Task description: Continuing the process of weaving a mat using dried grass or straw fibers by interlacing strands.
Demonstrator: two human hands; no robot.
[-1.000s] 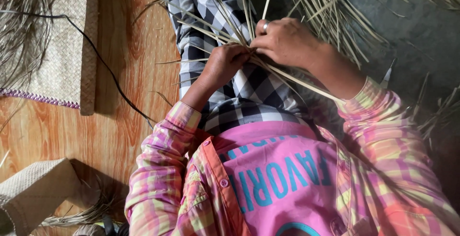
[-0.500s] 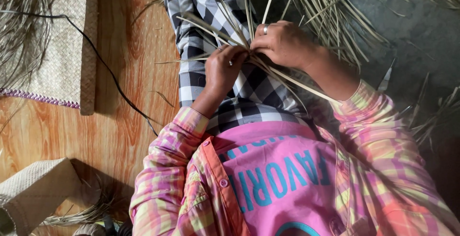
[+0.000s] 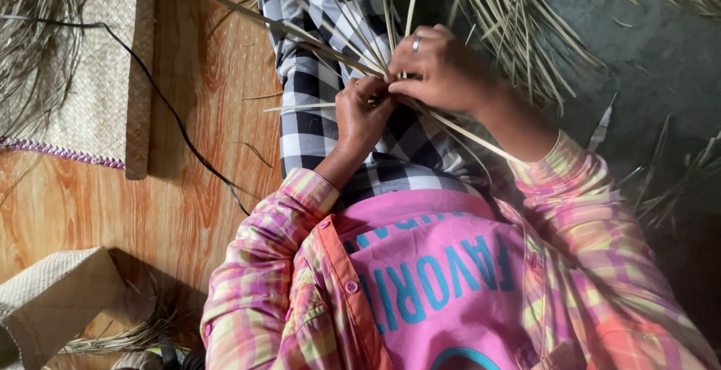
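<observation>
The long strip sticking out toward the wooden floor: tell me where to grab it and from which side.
Grip the long strip on its bare middle stretch over the wooden floor, probably coming from the floor side. That part lies free, slanting up and away from the lap, while its other end is bunched with other strips under the left hand and right hand. A thumb-and-finger pinch across its flat width suits the thin shape.

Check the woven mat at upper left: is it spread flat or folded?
Folded, at least along one edge. The woven mat shows a doubled strip down its right side on the wooden floor; its top runs out of frame.

Woven mat left of lap, cable between, strips right
</observation>
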